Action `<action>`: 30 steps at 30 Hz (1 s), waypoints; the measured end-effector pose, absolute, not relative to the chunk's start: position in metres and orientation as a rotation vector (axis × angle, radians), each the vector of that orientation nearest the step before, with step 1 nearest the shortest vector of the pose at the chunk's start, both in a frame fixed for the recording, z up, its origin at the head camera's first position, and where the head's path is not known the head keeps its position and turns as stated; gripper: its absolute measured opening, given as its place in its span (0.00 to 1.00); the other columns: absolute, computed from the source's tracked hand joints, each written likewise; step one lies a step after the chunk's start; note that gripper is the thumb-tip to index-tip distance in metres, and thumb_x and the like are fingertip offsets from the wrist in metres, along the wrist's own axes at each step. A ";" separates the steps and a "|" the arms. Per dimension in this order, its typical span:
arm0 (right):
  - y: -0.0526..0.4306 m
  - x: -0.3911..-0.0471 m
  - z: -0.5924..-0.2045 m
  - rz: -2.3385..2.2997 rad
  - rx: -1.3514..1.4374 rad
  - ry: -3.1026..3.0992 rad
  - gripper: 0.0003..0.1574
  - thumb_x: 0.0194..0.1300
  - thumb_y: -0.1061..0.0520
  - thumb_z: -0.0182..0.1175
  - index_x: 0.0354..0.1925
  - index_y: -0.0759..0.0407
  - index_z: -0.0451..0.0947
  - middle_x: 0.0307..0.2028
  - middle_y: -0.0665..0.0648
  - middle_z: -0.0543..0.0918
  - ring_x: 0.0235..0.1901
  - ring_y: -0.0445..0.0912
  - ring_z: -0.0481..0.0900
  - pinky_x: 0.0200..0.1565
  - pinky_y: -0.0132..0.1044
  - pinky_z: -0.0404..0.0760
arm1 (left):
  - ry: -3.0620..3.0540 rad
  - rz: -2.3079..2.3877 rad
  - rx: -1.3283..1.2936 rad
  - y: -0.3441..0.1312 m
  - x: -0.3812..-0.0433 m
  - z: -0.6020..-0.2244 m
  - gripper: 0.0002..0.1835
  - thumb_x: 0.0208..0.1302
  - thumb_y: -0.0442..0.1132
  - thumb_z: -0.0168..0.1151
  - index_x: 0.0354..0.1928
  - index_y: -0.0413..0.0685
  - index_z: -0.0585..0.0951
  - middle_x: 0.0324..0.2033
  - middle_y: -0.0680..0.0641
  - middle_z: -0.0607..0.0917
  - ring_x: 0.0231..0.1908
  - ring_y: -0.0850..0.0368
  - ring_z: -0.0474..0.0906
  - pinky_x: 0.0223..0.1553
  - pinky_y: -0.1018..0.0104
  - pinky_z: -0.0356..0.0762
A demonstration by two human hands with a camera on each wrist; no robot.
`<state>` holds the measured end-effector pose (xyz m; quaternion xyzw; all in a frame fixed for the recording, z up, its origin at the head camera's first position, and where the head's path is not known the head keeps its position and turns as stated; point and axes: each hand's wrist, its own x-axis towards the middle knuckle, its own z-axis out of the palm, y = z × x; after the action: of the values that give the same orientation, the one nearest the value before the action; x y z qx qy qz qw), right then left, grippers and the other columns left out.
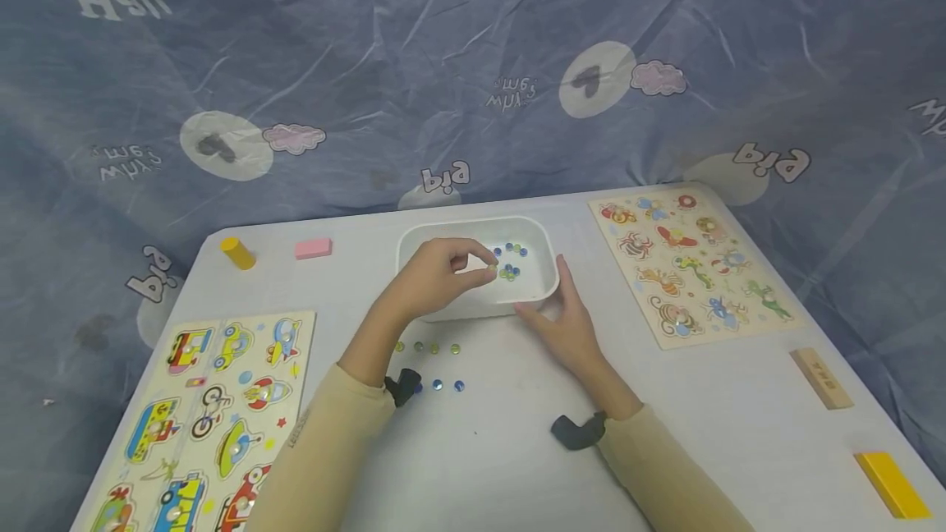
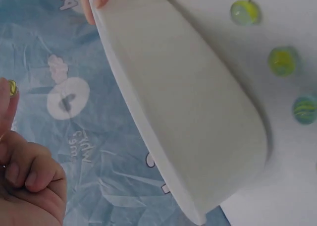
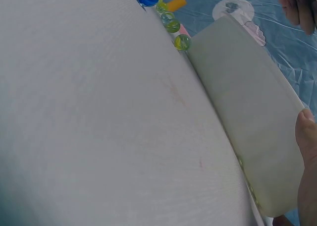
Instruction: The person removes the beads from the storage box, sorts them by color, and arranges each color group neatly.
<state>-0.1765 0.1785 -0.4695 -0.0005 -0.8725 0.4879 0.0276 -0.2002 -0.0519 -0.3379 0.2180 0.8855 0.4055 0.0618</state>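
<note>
Writing: on the blue backdrop cloth I read what looks like "pig" three times and an inverted "why me?" twice; larger lettering at far left begins with "H". The wooden block at right bears characters too small for me to make out from my station, as does the print on the left sleeve.

Grip: I have the left hand pinching one yellow-green marble between thumb and index finger, tips nearly closed, over the white tray. The right hand grips the tray's near right corner, thumb on the near wall, fingers round the right end.

Counts: inside the tray, right half, I make about eight marbles, blue and yellow-green; the cluster blurs the exact figure. On the table, near side of the tray: four yellow-green marbles in a row and, nearer, three blue marbles visible, the leftmost partly behind the left wrist's black strap.

Puzzle boards, two: vehicle board near left, running out of view; creature board far right, twelve pieces. One yellow cylinder and one pink block far left; one yellow block near right.
</note>
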 end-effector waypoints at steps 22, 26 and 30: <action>0.179 -0.178 -0.472 1.504 -0.007 -2.692 0.66 0.49 0.28 0.64 0.71 0.27 0.30 0.74 0.41 0.44 0.75 0.49 0.43 0.70 0.56 0.49 | 2.753 1.022 0.173 -0.052 -0.138 -0.411 0.06 0.54 0.50 0.68 0.34 0.63 0.85 0.14 0.56 0.74 0.16 0.62 0.67 0.19 0.68 0.64; 0.178 -0.177 -0.472 1.514 -0.001 -2.684 0.66 0.50 0.29 0.64 0.71 0.27 0.30 0.74 0.41 0.44 0.75 0.49 0.43 0.70 0.56 0.48 | 2.788 0.884 0.206 -0.046 -0.137 -0.418 0.07 0.54 0.49 0.68 0.35 0.60 0.85 0.22 0.56 0.82 0.20 0.62 0.73 0.22 0.66 0.68; 0.179 -0.177 -0.473 1.531 0.013 -2.678 0.65 0.51 0.29 0.64 0.71 0.28 0.30 0.74 0.41 0.44 0.75 0.49 0.43 0.70 0.56 0.47 | 2.804 0.832 0.219 -0.041 -0.137 -0.418 0.08 0.52 0.48 0.70 0.34 0.59 0.85 0.32 0.54 0.87 0.23 0.63 0.74 0.25 0.67 0.68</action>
<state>-0.1772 0.1785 -0.4726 0.0043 -0.8678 0.4961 0.0284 -0.1369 -0.0409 -0.4185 0.0743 0.9508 0.2822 0.1041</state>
